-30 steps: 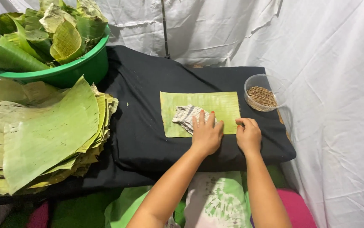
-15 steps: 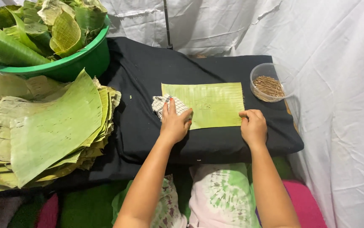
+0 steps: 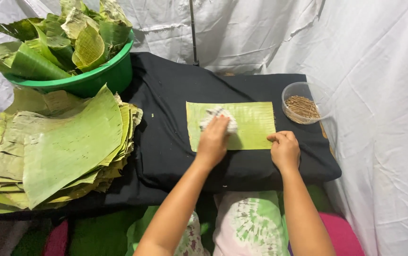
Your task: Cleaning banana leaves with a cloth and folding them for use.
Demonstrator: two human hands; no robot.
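White sheets (image 3: 369,57) hang all around as a backdrop, and a low surface draped in black cloth (image 3: 166,109) sits in the middle, right in front of the seated person.

Far left, a thick stack of cut leaves (image 3: 57,151) lies flat, the top pieces pale green and fanned a little at the edges, the stack's right side resting against the black cloth. Behind it stands a green plastic tub (image 3: 95,78) crammed with rolled and folded leaves (image 3: 71,33) that poke up over its rim.

Moving to the middle, a single rectangular leaf piece (image 3: 253,124) is spread flat on the black cloth, long side running across. The left hand (image 3: 213,140) presses down on its left half, fingers curled over a crumpled white rag (image 3: 215,114) that shows just past the fingertips; the rag is gripped against the leaf surface. A thin dark pole (image 3: 193,33) rises against the sheet behind the cloth.

Further right, the right hand (image 3: 284,149) sits at the lower right corner of the leaf piece, loosely closed, fingertips pinning the edge down and holding nothing else.

At the far right end of the cloth, well apart from both hands, stands a clear plastic bowl (image 3: 293,95) with a pile of thin brown sticks (image 3: 302,107) inside. Below, the person's lap shows a green and white tie-dye fabric (image 3: 249,223).
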